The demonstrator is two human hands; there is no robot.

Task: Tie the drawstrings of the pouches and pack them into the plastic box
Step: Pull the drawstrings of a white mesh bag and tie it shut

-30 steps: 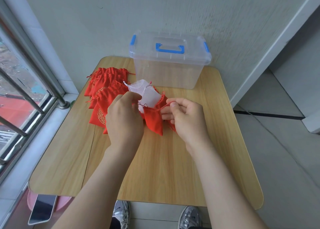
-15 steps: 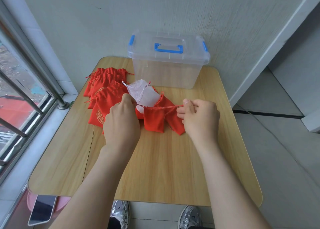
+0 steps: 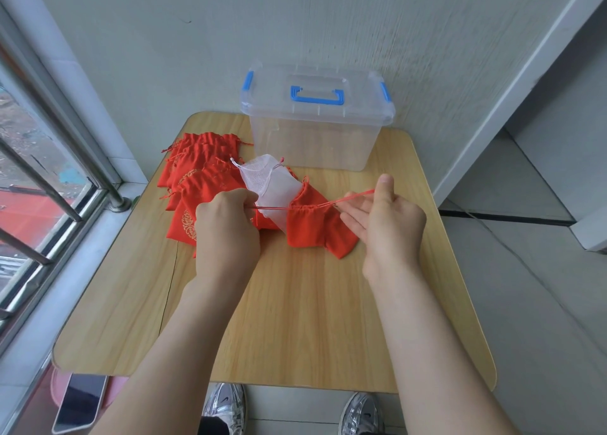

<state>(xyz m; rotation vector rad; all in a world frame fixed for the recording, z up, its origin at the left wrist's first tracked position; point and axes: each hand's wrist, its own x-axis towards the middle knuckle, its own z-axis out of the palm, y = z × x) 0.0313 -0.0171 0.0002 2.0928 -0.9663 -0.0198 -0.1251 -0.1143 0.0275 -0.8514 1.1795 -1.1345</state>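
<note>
Drawstring [image 3: 272,208] stretched between both hands: left hand [image 3: 226,224] clenched on one end, fingertips hidden; right hand [image 3: 391,219] flat-fingered, cord meeting its thumb. Red pouch [image 3: 308,226] lies on the counter [image 3: 295,319], before the closed plastic box [image 3: 315,122].

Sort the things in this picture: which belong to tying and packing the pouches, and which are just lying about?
Part of the job: red pouch being tied, its drawstring, left hand, right hand, pile of red pouches, white mesh pouch, plastic box, lid on.
Just lying about: phone, below the table edge; window bars.
</note>
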